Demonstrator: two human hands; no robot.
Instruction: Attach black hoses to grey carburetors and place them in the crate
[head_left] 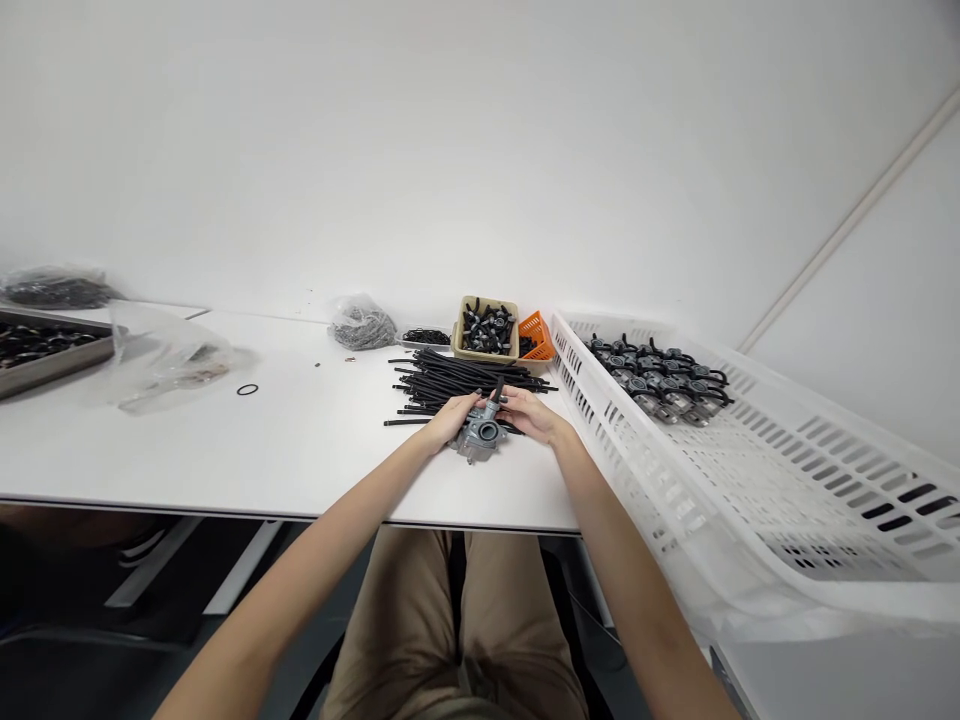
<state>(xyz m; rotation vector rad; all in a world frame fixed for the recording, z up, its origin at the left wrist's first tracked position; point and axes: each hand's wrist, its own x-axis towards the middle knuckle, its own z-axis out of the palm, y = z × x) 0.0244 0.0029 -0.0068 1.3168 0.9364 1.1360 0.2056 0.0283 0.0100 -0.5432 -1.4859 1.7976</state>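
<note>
A grey metal carburetor (480, 436) is held over the table near its front edge, its round bore facing me. My left hand (450, 418) is closed around its left side. My right hand (527, 412) is closed at the top right of it, fingers at a short black piece (499, 388) that stands up from the carburetor; whether they grip this piece or the body is hard to see. Just behind both hands lies a pile of black rubber hoses (442, 380), partly covered by them.
On the right, a white plastic crate (645, 470) holds several carburetors (660, 375). At the back stand a beige bin (487, 355) of black parts, an orange basket (545, 335) and a bag (361, 322). A black ring (247, 389), plastic bag (169, 355) and metal tray (60, 370) lie left.
</note>
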